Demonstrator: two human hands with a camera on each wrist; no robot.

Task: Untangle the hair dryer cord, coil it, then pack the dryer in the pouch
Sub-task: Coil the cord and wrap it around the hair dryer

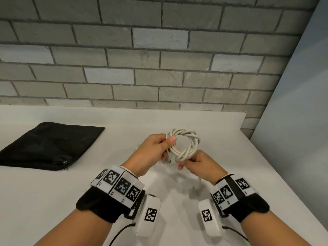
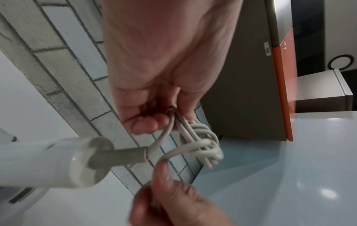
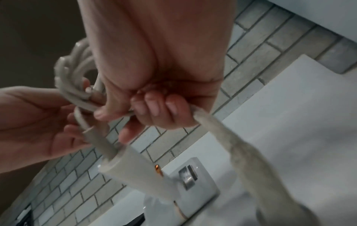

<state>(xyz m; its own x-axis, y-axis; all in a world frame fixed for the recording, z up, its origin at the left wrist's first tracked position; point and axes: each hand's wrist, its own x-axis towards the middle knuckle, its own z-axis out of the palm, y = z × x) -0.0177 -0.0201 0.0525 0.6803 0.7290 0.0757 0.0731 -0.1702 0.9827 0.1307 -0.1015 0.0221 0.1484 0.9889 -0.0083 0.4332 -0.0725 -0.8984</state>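
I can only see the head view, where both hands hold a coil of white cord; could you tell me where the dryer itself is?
Observer: The dryer handle hangs just below the left hand, joined to the coil by its strain relief.
Operator: Is the free end loose?
Observer: No, the right hand has curled fingers gripping a blurred length of cord running off.
Operator: Anything beyond the table edge?
Observer: An orange-edged panel.

Bare forearms here, no sleeves. On the left wrist a black fabric strap (image 1: pixel 99 205) topped by a band of white blocks (image 1: pixel 119 183) printed with black square codes. Same kit on the right wrist (image 1: pixel 236 192). A white coded pod (image 1: pixel 149 213) hangs under each wrist, and thin black cables (image 1: pixel 119 233) trail back.
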